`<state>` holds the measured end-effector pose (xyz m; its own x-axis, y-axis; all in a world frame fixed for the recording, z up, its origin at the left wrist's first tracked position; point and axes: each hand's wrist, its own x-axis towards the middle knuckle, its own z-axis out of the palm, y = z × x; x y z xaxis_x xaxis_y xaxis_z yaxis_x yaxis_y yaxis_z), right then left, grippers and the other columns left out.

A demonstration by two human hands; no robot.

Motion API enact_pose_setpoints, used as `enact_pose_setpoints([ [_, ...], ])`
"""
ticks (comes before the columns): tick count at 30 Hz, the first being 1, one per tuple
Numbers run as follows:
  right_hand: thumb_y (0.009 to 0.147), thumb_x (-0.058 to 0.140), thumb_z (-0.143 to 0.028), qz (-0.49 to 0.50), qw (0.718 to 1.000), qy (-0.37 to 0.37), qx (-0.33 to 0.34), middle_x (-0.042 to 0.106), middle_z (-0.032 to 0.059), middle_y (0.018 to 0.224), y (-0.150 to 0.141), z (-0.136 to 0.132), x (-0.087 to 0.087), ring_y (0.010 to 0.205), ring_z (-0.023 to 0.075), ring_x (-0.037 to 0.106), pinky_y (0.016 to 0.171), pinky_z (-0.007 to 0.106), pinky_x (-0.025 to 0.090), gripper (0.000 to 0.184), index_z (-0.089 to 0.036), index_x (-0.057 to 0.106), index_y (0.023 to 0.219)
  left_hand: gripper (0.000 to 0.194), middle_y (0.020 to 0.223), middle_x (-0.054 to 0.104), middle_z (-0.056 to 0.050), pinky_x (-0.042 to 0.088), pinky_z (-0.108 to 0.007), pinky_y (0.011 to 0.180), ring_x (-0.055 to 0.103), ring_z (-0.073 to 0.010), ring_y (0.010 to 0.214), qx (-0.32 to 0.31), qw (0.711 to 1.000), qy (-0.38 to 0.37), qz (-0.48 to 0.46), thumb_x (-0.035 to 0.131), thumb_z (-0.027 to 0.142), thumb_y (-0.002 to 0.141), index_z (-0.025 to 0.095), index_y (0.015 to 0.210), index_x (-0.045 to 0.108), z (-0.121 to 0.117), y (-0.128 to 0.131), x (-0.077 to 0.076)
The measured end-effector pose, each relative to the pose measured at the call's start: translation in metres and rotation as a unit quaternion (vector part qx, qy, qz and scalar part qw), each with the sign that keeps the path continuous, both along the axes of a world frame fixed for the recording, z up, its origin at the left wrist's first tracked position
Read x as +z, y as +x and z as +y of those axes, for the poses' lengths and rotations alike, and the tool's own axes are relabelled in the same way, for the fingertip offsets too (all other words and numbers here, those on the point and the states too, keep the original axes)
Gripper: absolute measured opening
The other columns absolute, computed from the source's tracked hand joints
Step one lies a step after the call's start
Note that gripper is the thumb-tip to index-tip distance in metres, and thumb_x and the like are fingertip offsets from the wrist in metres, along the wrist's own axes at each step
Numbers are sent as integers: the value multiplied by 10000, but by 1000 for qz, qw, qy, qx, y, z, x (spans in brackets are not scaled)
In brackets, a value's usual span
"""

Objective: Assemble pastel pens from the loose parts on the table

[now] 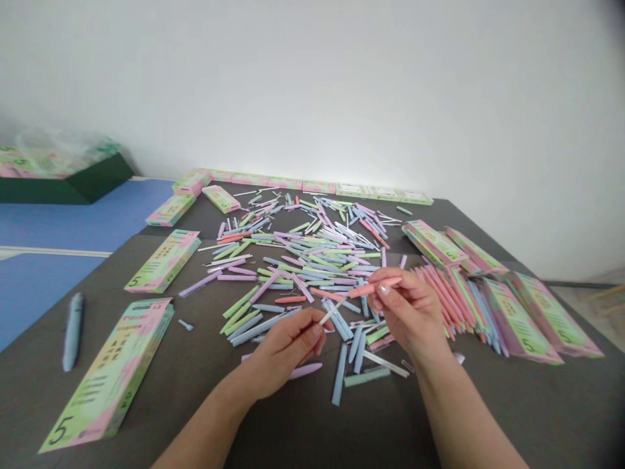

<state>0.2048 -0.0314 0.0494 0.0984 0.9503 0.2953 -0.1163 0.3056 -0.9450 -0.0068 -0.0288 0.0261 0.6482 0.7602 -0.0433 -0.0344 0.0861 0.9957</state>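
Between the thumb and fingers of my right hand is a coral pen barrel, its tapered end pointing right. A thin white pen refill is pinched in my left hand, slanting up toward the barrel's left end. Whether the refill's tip has entered the barrel I cannot tell. Beneath and beyond both hands spreads a heap of loose pen parts in blue, green, lilac and coral, with white refills among them. A lilac pen part lies under my left hand.
Coral, green and blue pen barrels lie in a row at right, beside printed boxes. More boxes line the left side and back edge of the dark table. A thick blue pen lies far left, near a dark green bin.
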Motion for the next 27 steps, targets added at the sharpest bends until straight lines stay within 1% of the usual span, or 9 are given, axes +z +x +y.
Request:
enact_pose_setpoints([
  [4, 794, 680, -357, -32, 999, 0, -11, 575, 2, 612, 1, -1, -2, 513, 126, 449, 480, 269, 354, 152, -229, 685, 875, 267, 703, 474, 7, 302, -203, 507, 387, -87, 579, -8, 1000, 19, 20, 436, 378, 945, 156, 939, 585, 1, -1, 0],
  [9, 816, 666, -332, -88, 996, 2, 8, 599, 10, 666, 2, -4, 0, 505, 109, 426, 442, 240, 316, 129, -223, 678, 883, 282, 693, 465, 11, 300, -215, 520, 382, -97, 578, -22, 998, 39, 46, 407, 376, 953, 156, 953, 584, 1, -1, 2],
  [11, 822, 661, -321, -124, 992, -1, 8, 639, 22, 713, 1, -6, 4, 499, 107, 431, 433, 237, 325, 110, -229, 680, 880, 284, 708, 477, 6, 328, -224, 556, 411, -109, 610, -23, 996, 58, 63, 392, 373, 956, 159, 942, 578, 2, -1, 3],
  [13, 822, 660, -315, -152, 988, 0, 7, 668, 31, 753, 0, -6, 6, 510, 114, 464, 442, 242, 358, 99, -232, 683, 869, 272, 724, 489, 5, 351, -234, 601, 437, -118, 647, -21, 992, 92, 87, 380, 354, 961, 166, 896, 565, 2, -1, 5],
  [17, 827, 650, -288, -174, 983, -7, 54, 689, 21, 745, -4, -6, 4, 591, 134, 561, 522, 250, 428, 84, -221, 678, 870, 214, 742, 509, 15, 364, -241, 648, 470, -124, 682, -4, 975, 169, 142, 378, 285, 960, 187, 838, 525, 3, -2, 5],
  [21, 834, 638, -265, -177, 979, -43, 94, 720, 28, 768, -9, -5, -4, 585, 124, 583, 526, 237, 437, 96, -196, 653, 901, 125, 837, 599, -4, 397, -251, 690, 550, -152, 756, 31, 959, 219, 179, 414, 269, 941, 207, 945, 522, 5, -1, 3],
  [24, 824, 648, -255, -172, 977, -65, 111, 733, 47, 784, -12, -5, -8, 594, 130, 613, 521, 232, 446, 120, -172, 646, 911, 140, 924, 659, -15, 423, -259, 714, 602, -170, 815, 45, 947, 245, 202, 455, 265, 922, 215, 1039, 514, 5, 0, 2],
  [27, 825, 647, -239, -171, 975, -74, 120, 737, 51, 801, -12, -6, -9, 638, 140, 648, 552, 233, 468, 114, -169, 639, 914, 143, 898, 681, -6, 431, -250, 683, 629, -166, 786, 68, 928, 276, 240, 487, 260, 908, 213, 1033, 538, 5, -1, 0],
])
